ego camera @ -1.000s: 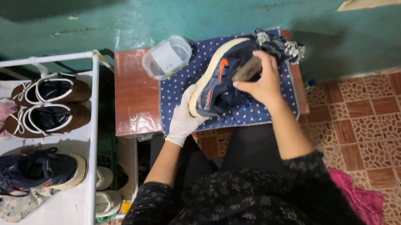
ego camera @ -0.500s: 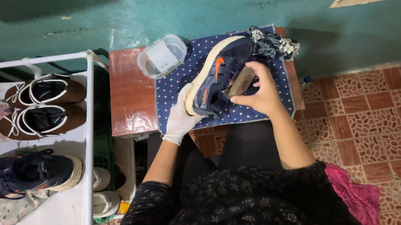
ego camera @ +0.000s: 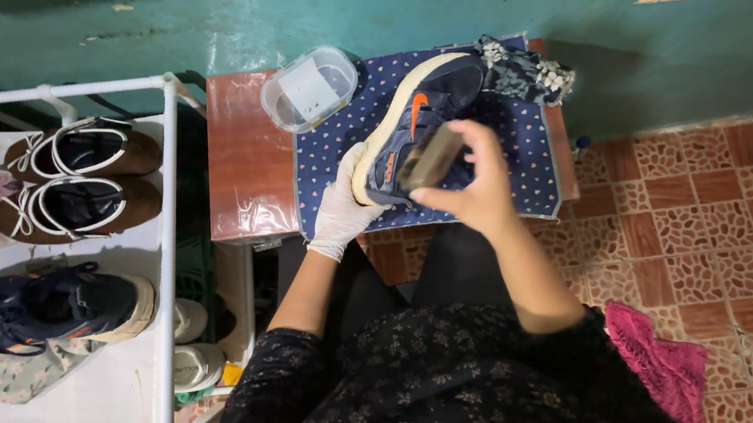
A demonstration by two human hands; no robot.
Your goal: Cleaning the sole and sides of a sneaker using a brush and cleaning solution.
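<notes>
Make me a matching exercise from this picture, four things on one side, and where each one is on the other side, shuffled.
Things:
1. navy sneaker
2. clear plastic container
3. brown shoes with white laces
4. pink cloth

Places:
A. on the tiled floor, to the person's right
B. on the white rack's shelf
C. on the dotted blue cloth, held by the gloved left hand
D. at the cloth's edge on the small red-brown table

Pairs: 1-C, 2-D, 3-B, 4-A
</notes>
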